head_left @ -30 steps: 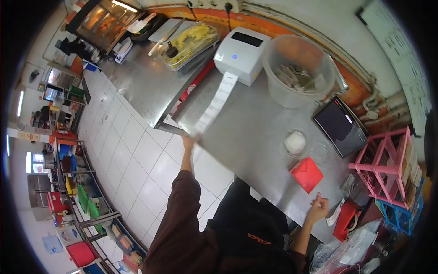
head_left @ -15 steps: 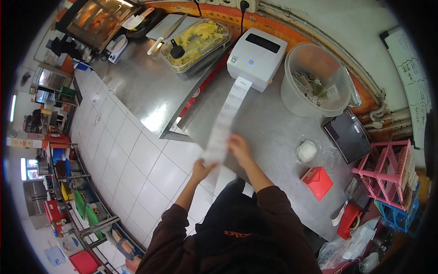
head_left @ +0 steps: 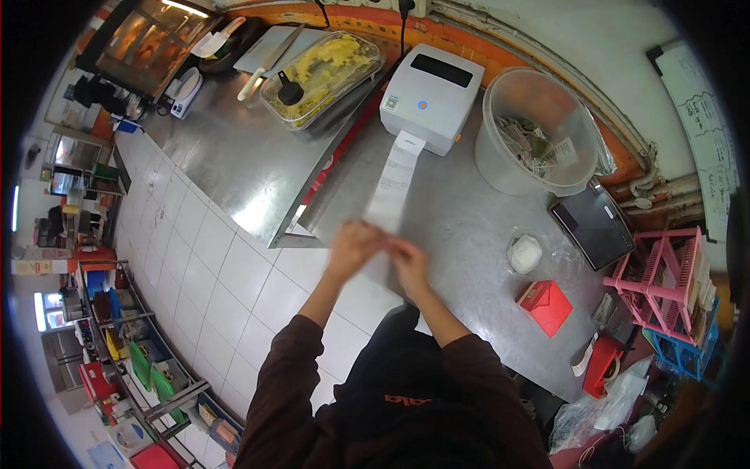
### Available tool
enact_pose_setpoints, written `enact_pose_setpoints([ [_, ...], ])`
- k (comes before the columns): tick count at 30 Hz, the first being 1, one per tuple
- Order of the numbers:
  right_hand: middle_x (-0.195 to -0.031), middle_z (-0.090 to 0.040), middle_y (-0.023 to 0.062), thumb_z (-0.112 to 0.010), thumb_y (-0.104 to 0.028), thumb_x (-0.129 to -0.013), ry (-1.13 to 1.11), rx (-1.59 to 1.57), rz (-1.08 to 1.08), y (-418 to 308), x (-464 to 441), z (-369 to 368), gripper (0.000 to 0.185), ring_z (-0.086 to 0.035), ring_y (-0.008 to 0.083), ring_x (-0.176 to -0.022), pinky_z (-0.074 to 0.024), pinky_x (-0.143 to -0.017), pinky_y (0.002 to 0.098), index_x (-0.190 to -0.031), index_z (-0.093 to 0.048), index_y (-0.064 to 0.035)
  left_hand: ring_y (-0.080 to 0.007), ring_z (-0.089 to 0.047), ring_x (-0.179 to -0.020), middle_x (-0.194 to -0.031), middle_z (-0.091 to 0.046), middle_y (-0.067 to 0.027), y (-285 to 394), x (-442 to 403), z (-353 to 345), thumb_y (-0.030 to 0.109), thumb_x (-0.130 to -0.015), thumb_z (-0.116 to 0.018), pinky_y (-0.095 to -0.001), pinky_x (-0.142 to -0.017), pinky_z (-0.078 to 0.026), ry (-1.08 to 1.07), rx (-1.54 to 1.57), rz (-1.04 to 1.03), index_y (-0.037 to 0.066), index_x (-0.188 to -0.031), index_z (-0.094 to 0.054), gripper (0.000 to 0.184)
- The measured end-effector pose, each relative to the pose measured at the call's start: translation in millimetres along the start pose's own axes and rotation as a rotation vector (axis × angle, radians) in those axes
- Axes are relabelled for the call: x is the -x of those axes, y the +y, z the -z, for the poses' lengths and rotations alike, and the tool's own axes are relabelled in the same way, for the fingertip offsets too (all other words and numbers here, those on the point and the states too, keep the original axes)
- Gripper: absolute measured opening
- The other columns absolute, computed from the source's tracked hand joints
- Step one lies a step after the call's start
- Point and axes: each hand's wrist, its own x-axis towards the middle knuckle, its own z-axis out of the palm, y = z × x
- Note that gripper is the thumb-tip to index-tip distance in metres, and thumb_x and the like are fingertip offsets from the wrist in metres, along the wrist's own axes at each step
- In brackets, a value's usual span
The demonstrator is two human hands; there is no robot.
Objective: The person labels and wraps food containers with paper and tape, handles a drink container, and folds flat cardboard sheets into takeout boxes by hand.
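A white label printer (head_left: 426, 102) stands on the steel table, with a long strip of printed labels (head_left: 392, 184) coming out of its front. At the strip's lower part, both hands meet over the table's left edge. My left hand (head_left: 355, 248) is closed on the strip, its fingers slightly blurred. Close beside it, my right hand (head_left: 409, 264) pinches the strip, fingertips almost touching the left hand. The hands cover the part of the strip between them, and its lower end is hard to make out.
Right of the printer stands a clear plastic bucket (head_left: 539, 133) with small packets inside. A tablet (head_left: 591, 224), a white round item (head_left: 524, 255), a red box (head_left: 544, 308) and a red tape dispenser (head_left: 601, 367) lie on the right. A food tray (head_left: 320, 82) and knife (head_left: 269, 64) are on the left counter.
My left hand has moved up and right along the strip, coming together with my right hand. The strip's lower length no longer shows stretched below the hands.
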Motion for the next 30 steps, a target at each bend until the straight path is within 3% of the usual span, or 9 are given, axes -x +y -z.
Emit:
enact_pose_setpoints([
  [4, -0.079, -0.066, 0.0072, -0.067, -0.012, -0.079, -0.026, 0.161, 0.088, -17, 5, 4, 0.022, -0.058, 0.0098, -0.07, -0.046, -0.065, 0.0243, -0.093, -0.064, 0.0033, -0.018, -0.053, -0.082, -0.086, -0.058, 0.0007, -5, 6, -12, 0.015, -0.071, -0.065, -0.0346, -0.076, -0.037, 0.02, 0.039, 0.083, 0.01, -0.084, -0.064, 0.015],
  [8, -0.086, -0.065, 0.0064, -0.062, -0.011, -0.082, -0.025, 0.377, 0.029, -21, 7, 18, 0.018, -0.06, 0.0108, -0.082, -0.047, -0.076, 0.0243, -0.095, -0.063, 0.0008, -0.0244, -0.053, -0.07, -0.081, -0.056, -0.0119, 1, 6, -19, 0.005, -0.08, -0.056, -0.0344, -0.067, -0.042, 0.742, 0.348, 1.148, 0.002, -0.083, -0.057, 0.004],
  [11, -0.087, -0.065, 0.005, -0.064, -0.014, -0.081, 0.186, 0.486, 0.219, -27, 19, 32, 0.019, -0.06, 0.0104, -0.081, -0.047, -0.075, 0.0244, -0.095, -0.063, -0.0011, -0.0245, -0.05, -0.081, -0.086, -0.055, -0.0074, 45, -7, -6, 0.012, -0.079, -0.062, -0.0373, -0.075, -0.037, 0.533, -0.033, 0.658, 0.005, -0.084, -0.057, 0.01],
  [13, -0.085, -0.064, 0.0035, -0.064, -0.016, -0.081, 0.093, 0.021, -0.107, -48, 36, 51, 0.017, -0.058, 0.0095, -0.077, -0.0465, -0.069, 0.0245, -0.092, -0.064, -0.003, -0.0235, -0.049, -0.085, -0.087, -0.054, -0.005, 84, -6, -20, 0.016, -0.075, -0.065, -0.039, -0.078, -0.034, 0.392, 0.028, 0.478, 0.01, -0.085, -0.059, 0.013],
  [14, -0.083, -0.062, 0.0017, -0.063, -0.018, -0.083, 0.162, -0.091, -0.07, -60, 47, 62, 0.016, -0.055, 0.0078, -0.071, -0.0433, -0.061, 0.0232, -0.09, -0.064, -0.0037, -0.0224, -0.049, -0.089, -0.088, -0.054, -0.0026, 104, -6, -28, 0.019, -0.071, -0.068, -0.0406, -0.08, -0.031, 0.263, 0.041, 0.302, 0.016, -0.087, -0.061, 0.018],
  [17, -0.069, -0.058, 0.0, -0.066, -0.015, -0.079, 0.624, 0.387, 0.219, -80, 77, 153, 0.015, -0.049, 0.0057, -0.057, -0.038, -0.051, 0.021, -0.088, -0.064, -0.0028, -0.022, -0.048, -0.092, -0.094, -0.054, -0.001, 172, -27, -39, 0.024, -0.066, -0.071, -0.0409, -0.079, -0.03, 0.155, 0.27, 0.057, 0.021, -0.088, -0.063, 0.024],
  [21, -0.061, -0.062, 0.0046, -0.068, -0.016, -0.076, 1.014, 0.341, 0.198, -85, 120, 287, 0.013, -0.052, 0.0098, -0.049, -0.0394, -0.047, 0.0252, -0.082, -0.067, -0.0043, -0.0215, -0.048, -0.097, -0.105, -0.053, -0.0018, 251, -62, -58, 0.026, -0.073, -0.065, -0.043, -0.085, -0.029, 0.033, 0.53, -0.167, 0.017, -0.096, -0.061, 0.025],
  [25, -0.059, -0.061, 0.0134, -0.071, -0.026, -0.069, 1.017, 0.802, 0.118, -87, 136, 328, 0.023, -0.061, 0.0251, -0.054, -0.0454, -0.049, 0.035, -0.07, -0.066, -0.003, -0.0223, -0.046, -0.108, -0.116, -0.05, -0.0051, 321, -104, -88, 0.025, -0.073, -0.065, -0.0475, -0.091, -0.028, -0.131, 0.564, -0.263, 0.016, -0.105, -0.058, 0.033],
  [30, -0.07, -0.063, 0.0092, -0.073, -0.028, -0.065, 0.998, 1.137, -0.148, -111, 159, 351, 0.034, -0.061, 0.0277, -0.065, -0.043, -0.07, 0.0394, -0.086, -0.058, -0.0069, -0.0249, -0.023, -0.132, -0.139, -0.032, -0.0103, 363, -123, -134, 0.03, -0.077, -0.061, -0.0558, -0.104, -0.01, -0.449, 0.376, -0.286, 0.013, -0.132, -0.037, 0.062],
])
